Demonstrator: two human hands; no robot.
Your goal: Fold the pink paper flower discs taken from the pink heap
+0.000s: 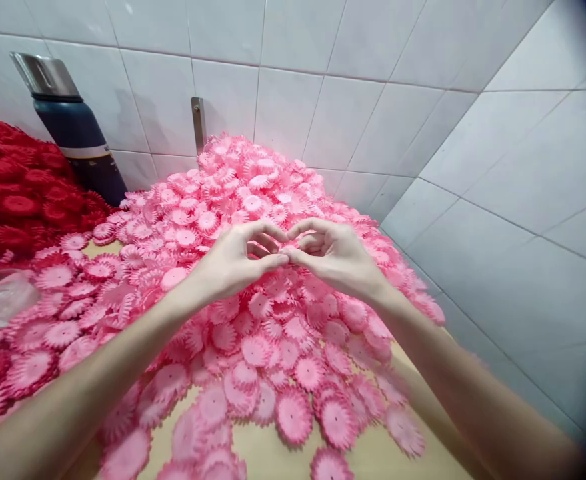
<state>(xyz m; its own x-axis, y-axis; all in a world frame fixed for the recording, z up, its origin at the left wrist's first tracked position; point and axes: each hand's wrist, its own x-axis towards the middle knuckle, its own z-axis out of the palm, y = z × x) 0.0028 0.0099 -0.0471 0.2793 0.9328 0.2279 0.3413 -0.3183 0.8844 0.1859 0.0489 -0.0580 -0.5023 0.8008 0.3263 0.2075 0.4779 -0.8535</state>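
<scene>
My left hand (237,257) and my right hand (330,250) meet in front of the pile, fingers curled and thumb tips together. Their index fingertips also come close to each other, leaving a small gap above the thumbs. Whatever may sit between the fingertips is too small or hidden to make out. Behind and below both hands spreads a big heap of pink, fringed flower-shaped discs (253,200). Several discs, such as a darker pink one (293,417), lie nearer to me, many with a small dark dot in the centre.
Red fringed discs (20,193) are piled at the left. A dark blue bottle (83,133) with a steel cap leans beside them. Clear plastic (3,300) lies at the left edge. White tiled walls (293,100) enclose the tan tabletop (267,450); a metal strip (199,123) stands against the tiles.
</scene>
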